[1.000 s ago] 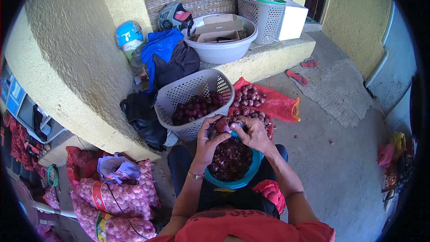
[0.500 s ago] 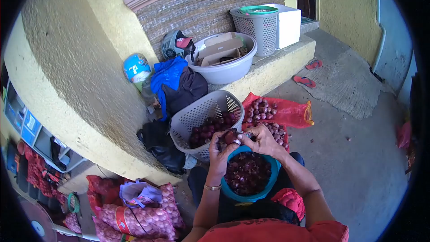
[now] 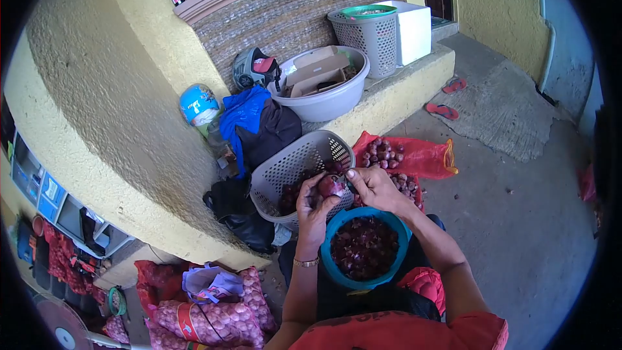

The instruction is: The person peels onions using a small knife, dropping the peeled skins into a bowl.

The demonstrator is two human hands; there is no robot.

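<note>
In my left hand (image 3: pixel 313 209) is a red onion (image 3: pixel 330 185), with fingers and thumb wrapped round its side. My right hand (image 3: pixel 379 189) is closed at the onion's right side on a small dark tool (image 3: pixel 351 185) that looks like a small knife, mostly hidden by the fingers. Just below both hands, a teal basin (image 3: pixel 328 260) rests at my lap, full of dark red onion skins (image 3: pixel 364 246). Behind the left hand stands a grey perforated basket (image 3: pixel 267 181) with red onions inside. Right of it lies an open red mesh sack (image 3: pixel 424 159) with onions at its mouth.
A large whitish tub (image 3: pixel 330 105) with cardboard, a tall grey basket (image 3: pixel 382 42) and a white box (image 3: pixel 413 35) stand on the ledge. Slippers (image 3: pixel 442 111) lie on the concrete. Filled onion sacks (image 3: pixel 207 321) are at lower left, beside a curved wall (image 3: pixel 129 175).
Both hands have risen slightly, and the onion is turned so more of its red side shows. My right hand has drawn a little away from the left. The camera view has shifted slightly.
</note>
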